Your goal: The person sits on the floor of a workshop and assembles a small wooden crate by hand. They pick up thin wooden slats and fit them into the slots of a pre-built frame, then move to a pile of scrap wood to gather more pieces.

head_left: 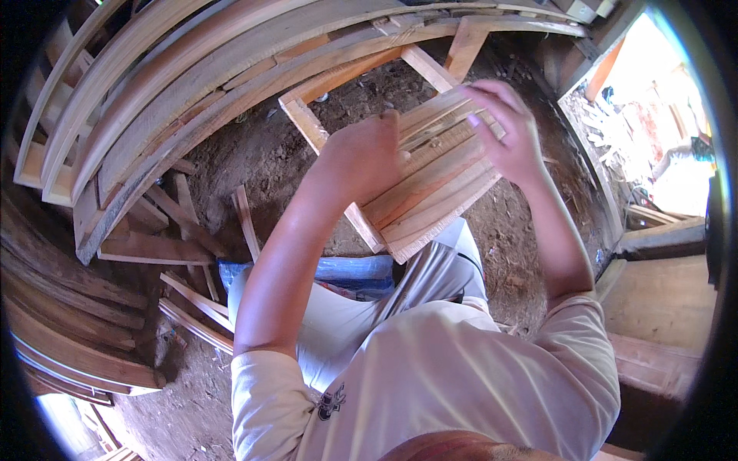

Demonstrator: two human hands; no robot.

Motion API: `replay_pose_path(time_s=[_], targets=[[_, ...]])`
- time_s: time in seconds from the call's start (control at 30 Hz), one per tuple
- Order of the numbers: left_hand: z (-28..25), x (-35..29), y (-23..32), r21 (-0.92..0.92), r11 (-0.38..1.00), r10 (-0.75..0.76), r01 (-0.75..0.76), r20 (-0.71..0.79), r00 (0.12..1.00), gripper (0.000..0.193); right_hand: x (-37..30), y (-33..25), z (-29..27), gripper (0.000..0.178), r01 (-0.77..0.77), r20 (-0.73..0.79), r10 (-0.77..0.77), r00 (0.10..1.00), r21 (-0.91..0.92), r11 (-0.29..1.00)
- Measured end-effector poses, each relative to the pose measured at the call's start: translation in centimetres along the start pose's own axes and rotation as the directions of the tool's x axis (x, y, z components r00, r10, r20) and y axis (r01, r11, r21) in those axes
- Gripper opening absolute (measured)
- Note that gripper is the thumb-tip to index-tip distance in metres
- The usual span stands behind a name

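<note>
In front of my lap is a small wooden frame [307,127], tilted, with flat slats [432,183] laid side by side across its near part. Beyond the slats, the frame's far part is open, with dirt visible through it. My left hand [360,160] is closed at the slats' left end, its fingers curled around a narrow wooden slat [434,114]; its grip is partly hidden by the hand's back. At the right end, my right hand [509,134] has its fingers stretched and the thumb apart, over the slat ends and touching them or very near.
Long curved planks [254,58] lean in a stack at the far left. Wood offcuts [196,303] and a blue plastic-wrapped bundle [354,273] lie by my legs on the dirt floor [507,246]. A wooden panel [653,307] stands at the right, near a bright opening.
</note>
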State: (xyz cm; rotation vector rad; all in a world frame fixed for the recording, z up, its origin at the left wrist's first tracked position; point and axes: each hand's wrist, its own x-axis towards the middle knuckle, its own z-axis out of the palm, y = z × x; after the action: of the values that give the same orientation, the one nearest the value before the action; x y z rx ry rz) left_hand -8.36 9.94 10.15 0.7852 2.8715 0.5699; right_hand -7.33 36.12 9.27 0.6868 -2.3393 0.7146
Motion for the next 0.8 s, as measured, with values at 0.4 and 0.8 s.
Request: replay_pose_path(time_s=[0.4,0.8], targets=[[-1.4,-0.1,1.0,-0.139,0.99,0.0,0.002,0.015,1.0,0.047,-10.0,4.9,-1.2,0.026,-0.544,-0.149,0.66,0.737,0.449,0.709],[-1.3,2.3,3.4,0.033,0.999,-0.002,-0.008,0.267,0.964,0.072,-13.1,3.9,0.7,0.044,-0.679,-0.098,0.74,0.666,0.331,0.655]])
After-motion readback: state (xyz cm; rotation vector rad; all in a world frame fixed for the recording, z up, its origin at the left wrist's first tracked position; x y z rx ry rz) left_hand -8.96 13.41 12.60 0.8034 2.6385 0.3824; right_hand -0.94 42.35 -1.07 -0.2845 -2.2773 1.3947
